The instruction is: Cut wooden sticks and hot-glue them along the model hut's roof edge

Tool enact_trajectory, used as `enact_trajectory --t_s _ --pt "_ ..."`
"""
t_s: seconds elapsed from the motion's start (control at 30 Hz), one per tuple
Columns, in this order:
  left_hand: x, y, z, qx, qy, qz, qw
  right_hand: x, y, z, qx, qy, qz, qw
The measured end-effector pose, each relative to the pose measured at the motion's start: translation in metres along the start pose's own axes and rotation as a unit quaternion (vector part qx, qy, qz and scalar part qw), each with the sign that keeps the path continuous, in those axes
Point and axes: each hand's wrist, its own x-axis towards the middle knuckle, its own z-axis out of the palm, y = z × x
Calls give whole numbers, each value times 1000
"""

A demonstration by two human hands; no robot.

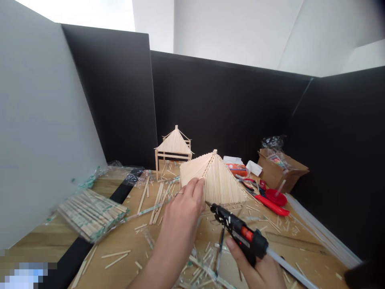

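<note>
Right hand [260, 273] has its fingers wrapped round a black plastic glue gun [237, 230]; left hand [187, 202]'s at a pale wooden-stick pyramid roof [224, 186], can't really tell if it's pinching.

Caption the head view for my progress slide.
Left hand at a pyramid-shaped stick roof, right hand holding a glue gun; stick pavilion behind.

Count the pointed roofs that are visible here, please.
2. The near roof has the left hand against it; the far roof stands on posts, behind and to the left.
</note>
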Motion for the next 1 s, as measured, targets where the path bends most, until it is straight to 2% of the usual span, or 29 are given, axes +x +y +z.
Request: enact_trajectory --t_s 0.07,0.27,0.53,1.0 --pt "1 0 -1 0 -13 -7 1000 5 0 1 -1 -6 0 1000" --pt "5 2 -4 5 -39 -21 999 20 0 4 -6 -75 -17 997" --pt "4 1 -1 8 -41 -17 999 30 -13 8 17 -73 -20 997" --pt "3 -1 -1 -13 -28 -12 999 32 -13 11 38 -64 3 997"
